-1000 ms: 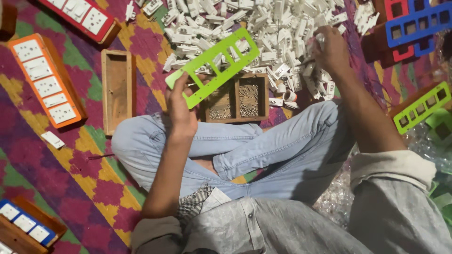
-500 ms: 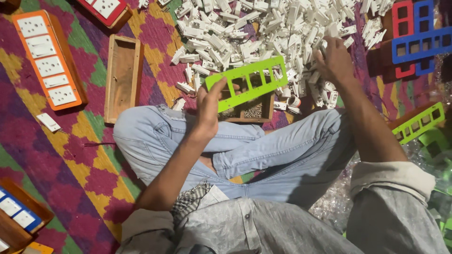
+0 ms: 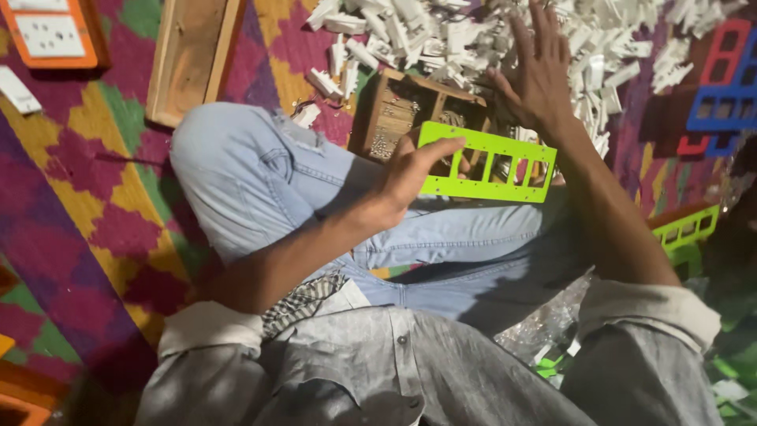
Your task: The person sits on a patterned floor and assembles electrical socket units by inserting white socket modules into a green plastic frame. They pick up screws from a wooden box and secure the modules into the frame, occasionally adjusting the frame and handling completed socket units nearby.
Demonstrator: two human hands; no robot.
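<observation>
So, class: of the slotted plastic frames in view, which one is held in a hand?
The long lime-green frame, gripped by the left hand; the others lie at right.

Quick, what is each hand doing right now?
Left hand: holding the green plate by its end.
Right hand: open, fingers spread over the white parts pile.

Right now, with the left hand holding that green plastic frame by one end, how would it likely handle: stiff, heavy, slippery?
The green frame stays straight held by the left hand, so probably stiff. Thin with many cut-outs, likely light. Its smooth face may be slightly slippery.
</observation>
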